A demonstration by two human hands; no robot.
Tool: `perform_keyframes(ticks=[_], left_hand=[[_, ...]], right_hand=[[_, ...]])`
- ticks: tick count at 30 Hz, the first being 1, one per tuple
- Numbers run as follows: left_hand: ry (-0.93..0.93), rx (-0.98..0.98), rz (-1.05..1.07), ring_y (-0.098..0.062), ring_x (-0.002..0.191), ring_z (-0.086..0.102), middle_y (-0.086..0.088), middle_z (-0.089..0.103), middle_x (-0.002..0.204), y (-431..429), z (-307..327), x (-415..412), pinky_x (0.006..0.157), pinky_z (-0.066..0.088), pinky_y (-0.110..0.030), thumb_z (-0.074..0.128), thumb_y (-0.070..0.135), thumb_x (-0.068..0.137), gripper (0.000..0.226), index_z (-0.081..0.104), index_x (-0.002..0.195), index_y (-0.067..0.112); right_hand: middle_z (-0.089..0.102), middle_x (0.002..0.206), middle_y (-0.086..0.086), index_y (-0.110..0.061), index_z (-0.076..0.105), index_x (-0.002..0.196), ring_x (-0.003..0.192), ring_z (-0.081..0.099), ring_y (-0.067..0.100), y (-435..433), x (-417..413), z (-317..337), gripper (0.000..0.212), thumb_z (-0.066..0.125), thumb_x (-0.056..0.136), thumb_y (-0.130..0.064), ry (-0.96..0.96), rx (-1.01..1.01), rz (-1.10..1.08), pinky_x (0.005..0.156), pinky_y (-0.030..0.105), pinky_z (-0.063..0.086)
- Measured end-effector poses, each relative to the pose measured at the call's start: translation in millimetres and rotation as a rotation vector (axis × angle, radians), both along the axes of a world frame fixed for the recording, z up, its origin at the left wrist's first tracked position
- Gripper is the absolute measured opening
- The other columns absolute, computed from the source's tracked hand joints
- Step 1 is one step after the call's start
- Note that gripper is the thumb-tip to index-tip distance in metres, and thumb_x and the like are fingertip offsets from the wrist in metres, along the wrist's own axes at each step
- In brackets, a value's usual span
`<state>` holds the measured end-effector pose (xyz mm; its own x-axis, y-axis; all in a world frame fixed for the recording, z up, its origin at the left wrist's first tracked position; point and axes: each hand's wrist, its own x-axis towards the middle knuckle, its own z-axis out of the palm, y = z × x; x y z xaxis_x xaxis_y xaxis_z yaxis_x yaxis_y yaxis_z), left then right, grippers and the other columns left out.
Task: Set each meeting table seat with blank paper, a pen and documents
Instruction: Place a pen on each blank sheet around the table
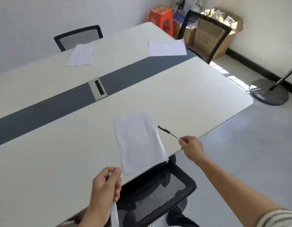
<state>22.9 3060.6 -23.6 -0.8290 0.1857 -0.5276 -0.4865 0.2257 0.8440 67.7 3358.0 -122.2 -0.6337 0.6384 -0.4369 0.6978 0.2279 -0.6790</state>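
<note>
White table [183, 95], grey centre strip [43, 112] (cable port [97, 88] inside). Nearest paper [138, 141] overhangs edge above mesh chair [158, 194]. Right hand [192, 148] pinches pen [168, 132] just beside paper; left hand [106, 187] grips white bundle [114, 213]. Orange stool [160, 18] in corner.

Right hand [192, 149]: I pinch the pen [168, 132] by its white end, tip pointing to 10 o'clock, just beside the near sheet [138, 141].
Left hand [104, 187]: my fingers [116, 173] curl round a white bundle [114, 213].
Near sheet: flat on the tabletop [183, 89], corner overhanging its edge at 5 o'clock.
</note>
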Motion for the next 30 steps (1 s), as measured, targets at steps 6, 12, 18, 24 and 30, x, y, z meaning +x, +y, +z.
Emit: perform_keyframes(ticks=[6, 12, 18, 24, 30], left_hand=[[0.006, -0.027, 0.253, -0.015, 0.039, 0.033, -0.007, 0.044, 0.051, 0.1, 8.6, 24.2, 0.038, 0.025, -0.019, 0.061, 0.011, 0.090, 0.014, 0.059, 0.079, 0.002], [0.020, 0.010, 0.438, -0.012, 0.038, 0.035, -0.003, 0.042, 0.051, -16.3, 9.8, 28.0, 0.036, 0.026, -0.018, 0.047, 0.002, 0.096, 0.013, 0.059, 0.092, 0.001], [0.039, 0.150, 0.359, -0.012, 0.043, 0.037, -0.005, 0.040, 0.061, 14.2, 13.4, 1.3, 0.036, 0.029, -0.021, 0.045, 0.011, 0.100, 0.015, 0.056, 0.091, 0.006], [-0.087, 0.322, 0.274, -0.016, 0.050, 0.043, -0.006, 0.044, 0.064, 83.2, 9.9, -23.1, 0.044, 0.039, -0.025, 0.041, 0.014, 0.102, 0.019, 0.050, 0.086, 0.012], [-0.146, 0.373, 0.160, -0.018, 0.054, 0.050, -0.005, 0.049, 0.069, 165.3, 17.8, 0.3, 0.060, 0.045, -0.031, 0.041, 0.015, 0.102, 0.015, 0.047, 0.088, 0.014]], right_hand=[[0.065, 0.124, 0.005, -0.021, 0.065, 0.121, 0.109, 0.062, 0.028, 19.9, -59.7, -36.9, 0.033, 0.047, 0.093, -0.026, -0.175, 0.136, 0.158, 0.081, 0.033, 0.048], [0.062, 0.128, 0.006, -0.021, 0.060, 0.124, 0.115, 0.059, 0.029, 23.7, -59.6, -47.5, 0.035, 0.049, 0.092, -0.026, -0.327, 0.191, 0.253, 0.091, 0.035, 0.045], [0.065, 0.121, -0.003, -0.022, 0.061, 0.123, 0.109, 0.060, 0.019, 20.5, -34.6, -12.9, 0.036, 0.059, 0.091, -0.038, -0.235, 0.158, 0.275, 0.086, 0.033, 0.049], [0.074, 0.085, -0.004, -0.026, 0.069, 0.097, 0.080, 0.070, 0.012, -20.0, 31.1, 63.5, 0.016, 0.062, 0.091, -0.039, 0.025, -0.183, 0.285, 0.072, 0.035, 0.056], [0.072, 0.094, 0.004, -0.016, 0.064, 0.116, 0.079, 0.070, 0.016, -24.7, 87.5, 111.6, 0.026, 0.064, 0.094, -0.030, 0.148, -0.652, 0.206, 0.058, 0.023, 0.051]])
